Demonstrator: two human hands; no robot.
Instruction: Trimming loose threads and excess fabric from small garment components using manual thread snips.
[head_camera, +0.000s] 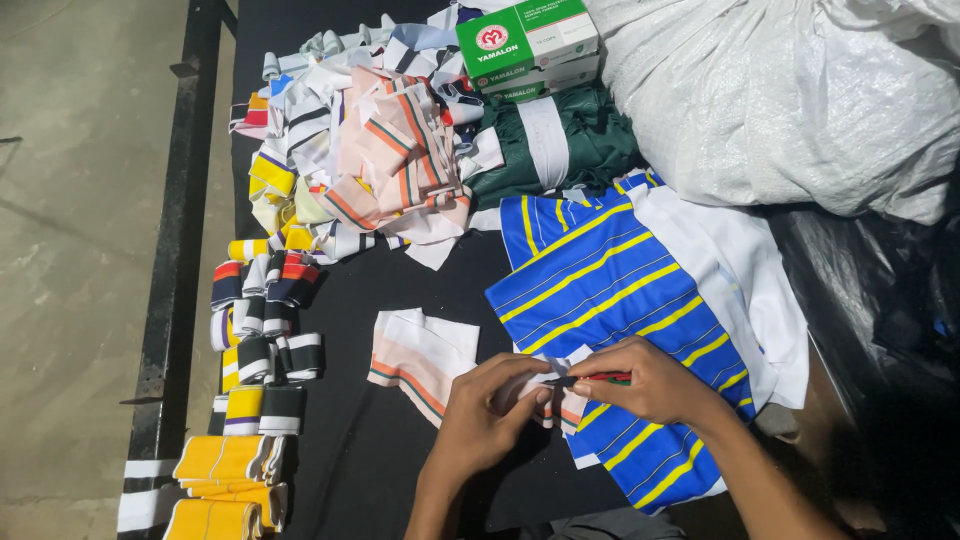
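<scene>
A: Left edge of the black table (350, 460)?
B: Row of folded striped collars (262, 330), yellow ones (225, 490) at the near left corner. Behind them, a loose heap of striped trims (370, 160) toward the far edge.
A: Middle?
B: Folded peach-striped piece (420, 358), lying flat, apart from the hands.
A: Hands?
B: Left hand (487, 415) pinches a small white striped piece (548, 392) near the front edge, fingers closed on it. Right hand (645, 380) grips a red-handled tool (600, 378) touching that piece, resting over the blue yellow-striped fabric (610, 300).
A: Right?
B: Green fabric (575, 140), green-white boxes (530, 45), white sack (790, 90) at the far right corner.
</scene>
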